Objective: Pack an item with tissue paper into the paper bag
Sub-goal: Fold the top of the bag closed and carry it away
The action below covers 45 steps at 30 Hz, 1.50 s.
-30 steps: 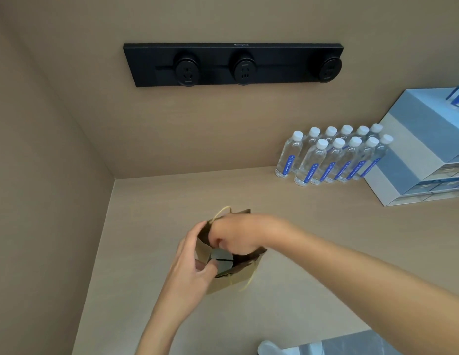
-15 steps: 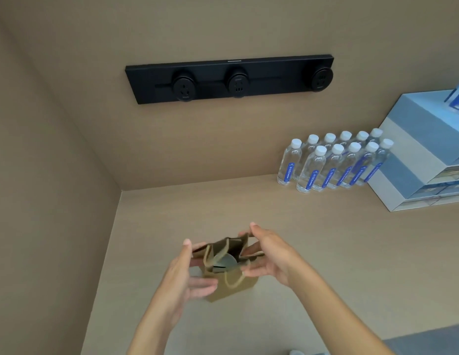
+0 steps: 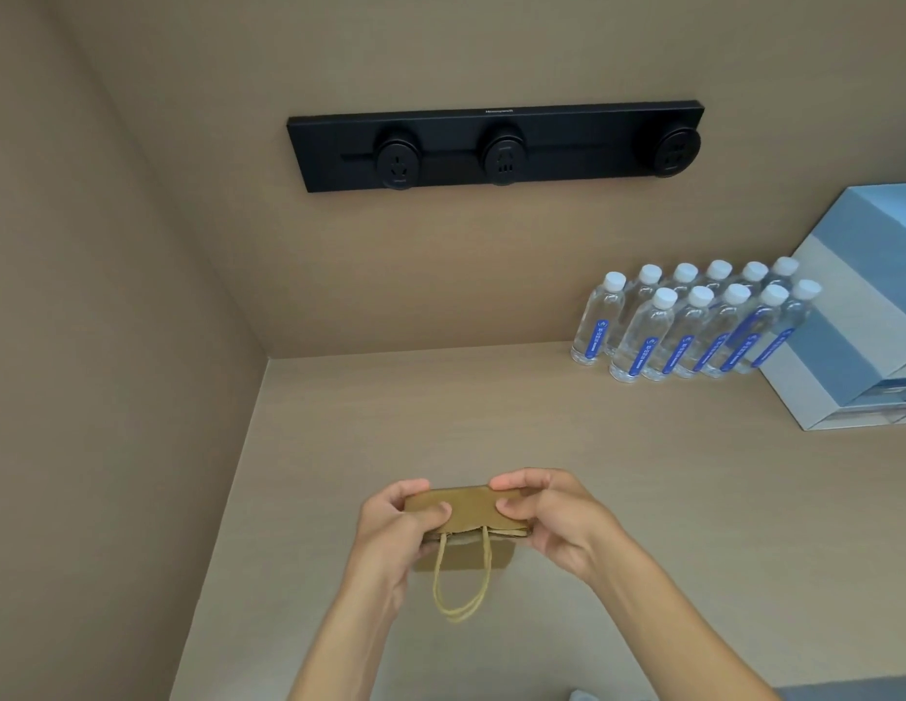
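Observation:
A small brown paper bag (image 3: 468,513) stands on the beige counter, low in the middle of the head view. Its top is folded over flat, and its twine handles (image 3: 461,579) hang down the near side. My left hand (image 3: 395,528) pinches the left end of the fold between thumb and fingers. My right hand (image 3: 552,518) pinches the right end the same way. The bag's mouth is shut, so the item and any tissue paper inside are hidden.
Several water bottles (image 3: 693,326) stand in rows at the back right against the wall. Stacked blue and white boxes (image 3: 855,316) sit beside them at the right edge. A black socket strip (image 3: 496,144) is on the back wall. A side wall closes the left.
The bag was open a second ago, with a round grey item showing inside. Both hands then pressed its mouth shut and folded the top over; the handles now hang toward me.

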Tool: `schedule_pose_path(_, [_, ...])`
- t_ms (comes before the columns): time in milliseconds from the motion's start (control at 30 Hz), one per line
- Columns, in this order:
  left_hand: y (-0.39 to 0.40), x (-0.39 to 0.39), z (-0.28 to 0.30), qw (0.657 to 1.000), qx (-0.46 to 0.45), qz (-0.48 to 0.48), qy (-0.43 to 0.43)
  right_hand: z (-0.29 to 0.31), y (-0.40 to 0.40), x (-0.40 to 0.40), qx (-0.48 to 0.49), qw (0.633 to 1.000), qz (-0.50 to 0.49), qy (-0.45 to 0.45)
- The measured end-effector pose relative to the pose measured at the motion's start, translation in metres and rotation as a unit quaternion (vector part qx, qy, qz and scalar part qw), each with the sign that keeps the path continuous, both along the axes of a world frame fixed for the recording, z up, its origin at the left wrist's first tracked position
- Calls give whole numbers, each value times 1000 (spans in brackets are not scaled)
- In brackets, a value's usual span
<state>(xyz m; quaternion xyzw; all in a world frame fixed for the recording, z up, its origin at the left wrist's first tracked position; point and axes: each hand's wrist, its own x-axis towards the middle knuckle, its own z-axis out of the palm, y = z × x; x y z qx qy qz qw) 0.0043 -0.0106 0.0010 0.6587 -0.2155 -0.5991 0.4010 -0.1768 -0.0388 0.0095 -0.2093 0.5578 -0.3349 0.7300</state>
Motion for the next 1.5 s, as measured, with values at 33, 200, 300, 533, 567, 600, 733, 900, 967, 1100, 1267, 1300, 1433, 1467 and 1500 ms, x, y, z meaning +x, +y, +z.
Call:
schedule_pose_path(33, [-1,1,-1,1000,1,-6,-19,0,0,0,-15,999,-6,29])
schedule_pose_path(200, [2,3,-3,994,7,-79,-77,-6,7,1,-108,978,25,177])
schedule_pose_path(300, [3,3,-7,996,1,-56,-67,-13,12,-4,-127,976,37,171])
schedule_pose_path(533, [7,-7,-17,995,-18,-85,-57,-22,16,-11,-152,977,65,138])
schedule_pose_path(567, [9,-10,-20,994,-26,-83,-66,-24,18,-11,-156,977,61,132])
schedule_pose_path(600, [11,-13,-24,994,-36,-72,-72,-26,19,-10,-163,976,58,133])
schedule_pose_path(733, [10,-20,-36,993,-66,-32,-92,-35,16,-11,-201,955,83,204])
schedule_pose_path(900, [4,-27,-42,967,-131,-41,-214,-46,1,-17,-235,922,97,293])
schedule_pose_path(967, [3,-24,-45,959,-159,-43,-232,-51,-4,-22,-245,920,97,291])
schedule_pose_path(1100, [0,-12,-55,957,-183,-76,-210,-64,-12,-31,-275,921,98,258])
schedule_pose_path(1267, [-3,-8,-72,969,-156,-55,-185,-81,-21,-33,-289,925,88,231])
schedule_pose_path(1300, [-3,-8,-75,970,-157,-44,-181,-83,-20,-32,-285,929,79,224])
schedule_pose_path(1433, [1,-11,-81,970,-160,-43,-179,-88,-10,-28,-264,939,57,214])
schedule_pose_path(1467, [2,-12,-80,970,-163,-42,-174,-87,-5,-27,-267,938,43,216])
schedule_pose_path(1500, [3,-13,-79,971,-169,-41,-165,-83,0,-27,-273,936,25,220])
